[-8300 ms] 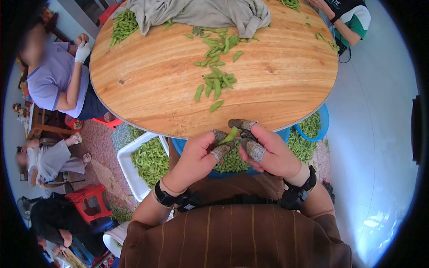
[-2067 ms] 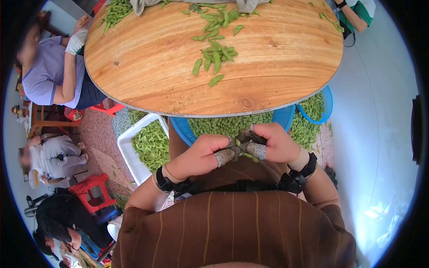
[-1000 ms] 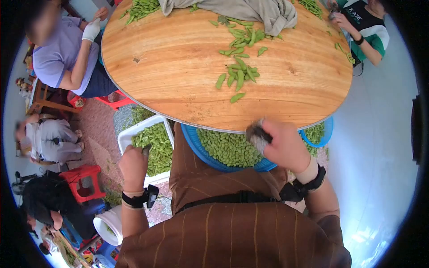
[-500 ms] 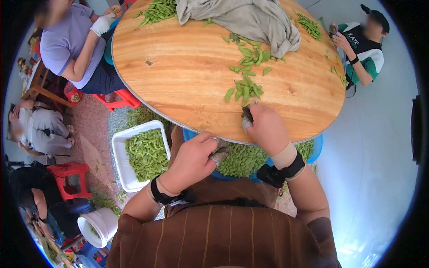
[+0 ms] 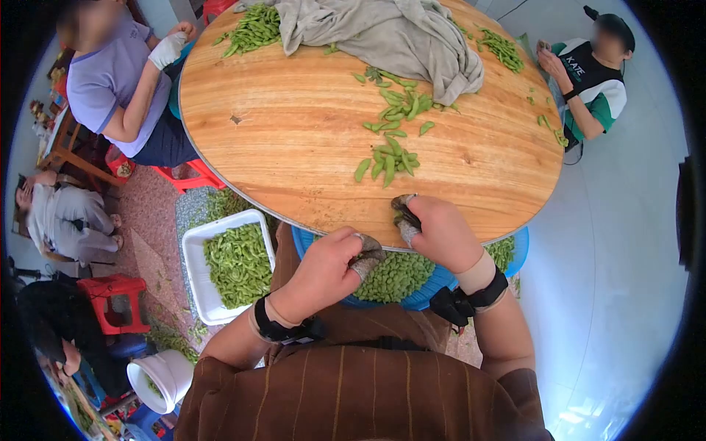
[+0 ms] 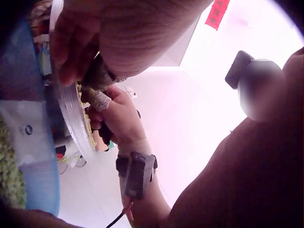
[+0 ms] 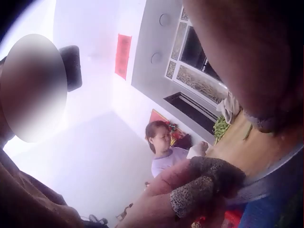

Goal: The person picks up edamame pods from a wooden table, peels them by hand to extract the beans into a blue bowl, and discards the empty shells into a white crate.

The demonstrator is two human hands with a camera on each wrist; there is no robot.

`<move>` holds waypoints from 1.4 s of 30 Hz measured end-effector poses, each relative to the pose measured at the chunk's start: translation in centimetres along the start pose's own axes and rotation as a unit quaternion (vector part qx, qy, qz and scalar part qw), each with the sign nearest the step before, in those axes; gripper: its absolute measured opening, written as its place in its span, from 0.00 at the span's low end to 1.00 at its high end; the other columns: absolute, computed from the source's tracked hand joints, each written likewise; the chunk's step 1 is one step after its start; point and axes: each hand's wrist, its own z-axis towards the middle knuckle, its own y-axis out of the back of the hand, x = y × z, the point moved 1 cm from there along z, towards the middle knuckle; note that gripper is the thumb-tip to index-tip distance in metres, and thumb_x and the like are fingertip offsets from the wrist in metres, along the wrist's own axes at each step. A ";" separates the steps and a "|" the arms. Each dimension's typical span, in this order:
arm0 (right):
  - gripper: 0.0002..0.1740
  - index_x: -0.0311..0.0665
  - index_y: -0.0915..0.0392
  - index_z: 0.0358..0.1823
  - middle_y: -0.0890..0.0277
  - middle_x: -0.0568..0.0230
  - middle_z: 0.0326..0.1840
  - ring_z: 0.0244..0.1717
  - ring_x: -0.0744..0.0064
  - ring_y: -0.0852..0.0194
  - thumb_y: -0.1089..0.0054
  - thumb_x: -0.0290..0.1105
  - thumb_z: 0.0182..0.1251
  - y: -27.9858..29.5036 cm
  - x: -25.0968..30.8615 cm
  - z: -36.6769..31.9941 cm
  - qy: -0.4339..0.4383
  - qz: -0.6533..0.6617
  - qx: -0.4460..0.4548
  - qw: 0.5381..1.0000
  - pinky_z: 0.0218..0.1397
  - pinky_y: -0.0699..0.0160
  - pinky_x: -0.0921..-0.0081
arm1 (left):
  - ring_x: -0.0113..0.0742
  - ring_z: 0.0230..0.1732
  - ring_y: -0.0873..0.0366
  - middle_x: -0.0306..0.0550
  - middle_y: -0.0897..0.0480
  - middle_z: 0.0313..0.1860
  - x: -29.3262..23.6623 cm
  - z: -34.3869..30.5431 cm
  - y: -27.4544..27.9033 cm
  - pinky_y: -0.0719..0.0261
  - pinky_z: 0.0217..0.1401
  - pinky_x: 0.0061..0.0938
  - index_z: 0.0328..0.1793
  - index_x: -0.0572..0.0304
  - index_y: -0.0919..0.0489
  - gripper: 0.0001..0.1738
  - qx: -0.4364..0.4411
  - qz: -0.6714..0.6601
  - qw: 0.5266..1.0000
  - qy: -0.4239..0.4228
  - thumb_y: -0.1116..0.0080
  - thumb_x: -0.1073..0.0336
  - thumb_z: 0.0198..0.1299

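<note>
My right hand (image 5: 443, 233) is over the table's near edge, its covered fingertips pinching a green pod (image 5: 398, 219) that shows only in part. Lower and to the left, my left hand (image 5: 320, 268) has its covered fingers curled in, with nothing visible between them; the hands are apart. Loose pods (image 5: 389, 165) lie on the wooden table (image 5: 294, 158) beyond the right fingertips. Below the hands, a blue basket (image 5: 426, 295) holds many shelled-looking green pieces (image 5: 393, 278). In the right wrist view the left hand (image 7: 185, 190) appears with dark and grey finger covers.
A white crate (image 5: 194, 279) of pods stands at the left, with a white bucket (image 5: 174, 367) and red stool (image 5: 118, 290) further out. Grey cloth (image 5: 368, 33) lies across the table's far side. People sit at both sides of the table.
The left hand has come from the white crate to the table's near edge. The right hand reached forward to the pods, took the nearest one and has drawn slightly back.
</note>
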 end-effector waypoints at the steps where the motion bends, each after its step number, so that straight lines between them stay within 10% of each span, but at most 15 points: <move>1: 0.10 0.31 0.28 0.35 0.26 0.43 0.30 0.34 0.43 0.25 0.42 0.28 0.52 -0.1 -0.3 -0.3 -0.006 0.005 -0.011 1.000 0.37 0.26 0.55 | 0.51 0.31 0.25 0.53 0.27 0.30 0.0 0.1 -0.1 0.27 0.31 0.35 0.38 0.61 0.22 0.09 0.002 0.000 1.000 0.001 0.39 0.71 0.49; 16: 0.13 0.29 0.30 0.30 0.28 0.42 0.26 0.31 0.42 0.27 0.39 0.30 0.48 -0.4 -0.9 -1.6 -0.133 0.010 -0.044 0.990 0.35 0.27 0.56 | 0.58 0.32 0.25 0.57 0.23 0.33 -1.0 1.4 -1.8 0.26 0.34 0.40 0.39 0.66 0.25 0.12 0.024 -0.063 0.998 0.019 0.45 0.74 0.45; 18: 0.14 0.28 0.30 0.31 0.29 0.41 0.24 0.29 0.44 0.26 0.39 0.31 0.49 -0.5 -1.3 -1.9 -0.143 0.032 -0.050 0.988 0.34 0.27 0.56 | 0.36 0.31 0.18 0.52 0.18 0.38 -0.7 1.6 -2.4 0.21 0.31 0.25 0.49 0.68 0.27 0.14 0.013 -0.089 0.995 0.032 0.46 0.75 0.56; 21: 0.13 0.29 0.28 0.36 0.28 0.52 0.23 0.23 0.60 0.28 0.40 0.33 0.56 -0.3 -1.2 -2.3 -0.202 0.272 -0.031 0.941 0.27 0.29 0.66 | 0.31 0.33 0.18 0.46 0.18 0.38 -1.7 2.4 -2.7 0.21 0.30 0.22 0.50 0.68 0.27 0.12 0.038 -0.356 0.917 0.177 0.49 0.75 0.61; 23: 0.12 0.32 0.27 0.40 0.28 0.65 0.23 0.20 0.76 0.33 0.43 0.34 0.63 0.4 -0.1 -2.7 -0.264 0.533 0.026 0.804 0.23 0.33 0.78 | 0.29 0.32 0.18 0.44 0.18 0.37 -1.9 3.0 -2.6 0.21 0.30 0.21 0.50 0.67 0.27 0.11 0.062 -0.395 0.894 0.204 0.50 0.75 0.62; 32: 0.21 0.33 0.36 0.61 0.26 0.65 0.29 0.20 0.79 0.29 0.55 0.23 0.65 2.0 2.4 -4.9 -0.193 0.433 0.037 0.880 0.22 0.28 0.80 | 0.24 0.29 0.22 0.40 0.20 0.36 -1.6 2.6 -2.4 0.22 0.30 0.19 0.47 0.64 0.26 0.07 0.030 -0.423 0.887 0.181 0.49 0.73 0.64; 42: 0.23 0.33 0.34 0.59 0.23 0.63 0.32 0.22 0.75 0.23 0.58 0.19 0.61 2.4 3.1 -5.5 -0.153 0.375 0.058 0.913 0.26 0.23 0.77 | 0.23 0.28 0.23 0.40 0.20 0.32 -2.3 2.2 -2.2 0.25 0.29 0.18 0.49 0.66 0.22 0.10 0.014 -0.279 0.948 0.154 0.48 0.75 0.61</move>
